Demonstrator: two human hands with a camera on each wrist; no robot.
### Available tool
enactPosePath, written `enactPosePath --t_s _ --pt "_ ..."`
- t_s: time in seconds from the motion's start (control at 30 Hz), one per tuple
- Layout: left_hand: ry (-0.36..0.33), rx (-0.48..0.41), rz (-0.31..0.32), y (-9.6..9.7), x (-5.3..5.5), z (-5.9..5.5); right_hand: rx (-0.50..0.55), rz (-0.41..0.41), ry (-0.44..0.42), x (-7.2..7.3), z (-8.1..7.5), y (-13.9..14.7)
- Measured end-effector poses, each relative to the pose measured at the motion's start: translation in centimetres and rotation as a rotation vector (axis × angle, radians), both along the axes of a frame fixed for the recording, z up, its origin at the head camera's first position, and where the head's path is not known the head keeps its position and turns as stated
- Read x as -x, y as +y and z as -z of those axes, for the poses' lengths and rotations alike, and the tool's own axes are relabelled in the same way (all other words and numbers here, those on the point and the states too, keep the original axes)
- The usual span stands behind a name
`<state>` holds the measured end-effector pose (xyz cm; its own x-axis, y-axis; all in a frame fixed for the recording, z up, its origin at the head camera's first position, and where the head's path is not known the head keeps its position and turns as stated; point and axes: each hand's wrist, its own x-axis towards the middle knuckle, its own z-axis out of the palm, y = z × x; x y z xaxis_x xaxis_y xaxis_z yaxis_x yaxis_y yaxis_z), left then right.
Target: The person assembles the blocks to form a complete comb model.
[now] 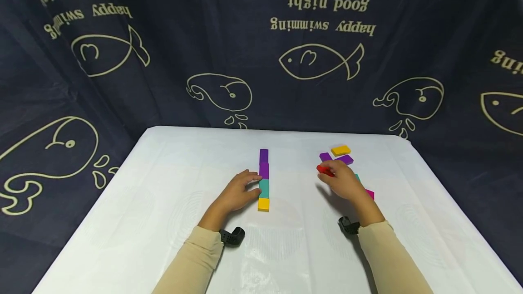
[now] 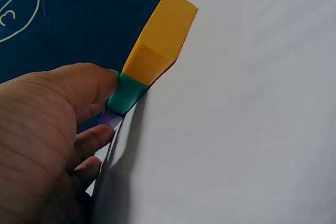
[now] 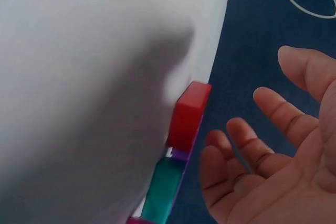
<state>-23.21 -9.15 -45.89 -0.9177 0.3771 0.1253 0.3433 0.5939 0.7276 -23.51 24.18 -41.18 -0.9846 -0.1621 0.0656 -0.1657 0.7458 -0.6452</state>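
Clearly, we see the teal block (image 1: 264, 188) lying on the white table (image 1: 122, 248), in a straight line with the front yellow block (image 1: 263, 205) touching its near end and the inner purple block (image 1: 264, 170) touching its far end, while the outer purple block (image 1: 263, 155) finishes the line. We find the left hand (image 1: 238, 193) at the line's left side, thumb touching the teal block, index fingertip where teal meets purple, its fingers relaxed and extended. Off to the right, we see the right hand (image 1: 343, 180) just beside the red block (image 1: 325, 171); its fingers are spread and loosely bent, and from the right wrist a gap shows between them and the block, so we call them released. Near that hand we notice two loose purple blocks (image 1: 344, 159), a loose yellow block (image 1: 341, 150), a partly covered loose teal block (image 3: 164, 190) and a magenta block (image 1: 370, 193). Behind everything we see a dark cloth (image 1: 253, 35) with fish and whale outlines
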Motion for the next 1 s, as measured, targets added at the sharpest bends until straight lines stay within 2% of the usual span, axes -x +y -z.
enactPosePath --t_s 0.2,0.4,0.67,1.0 --pt "0.008 -0.009 -0.002 0.1 0.1 0.0 -0.048 0.025 -0.024 0.1 0.2 0.7" --pt "0.021 -0.017 0.018 0.0 0.1 0.0 -0.05 0.027 -0.047 0.2 0.5 0.9" --pt "0.032 0.06 0.083 -0.2 0.3 0.1 0.003 0.015 -0.08 0.2 0.9 0.9" --pt "0.044 0.109 0.084 0.0 0.0 -0.1 0.033 -0.02 -0.115 0.9 1.2 1.1"
